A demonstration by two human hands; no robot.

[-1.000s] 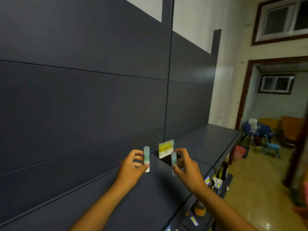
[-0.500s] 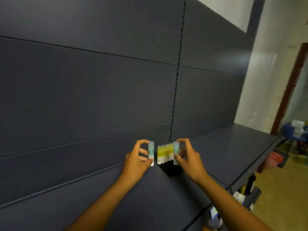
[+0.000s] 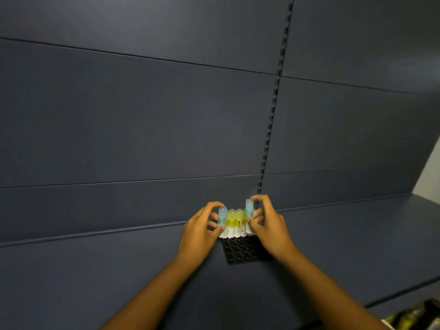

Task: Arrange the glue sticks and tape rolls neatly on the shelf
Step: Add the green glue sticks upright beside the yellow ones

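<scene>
On the dark shelf (image 3: 333,246) a black holed rack (image 3: 242,252) carries a row of yellow glue sticks (image 3: 234,219). A blue glue stick (image 3: 222,216) is pinched by the left hand (image 3: 202,231), another (image 3: 249,208) by the right hand (image 3: 269,225); each should be lowered upright, seated fully, then released

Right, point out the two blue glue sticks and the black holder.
Left blue stick (image 3: 222,216), head view, on its blue cap.
Right blue stick (image 3: 249,208), head view, on its blue cap.
Black holder (image 3: 242,250), head view, on its perforated top.
</scene>
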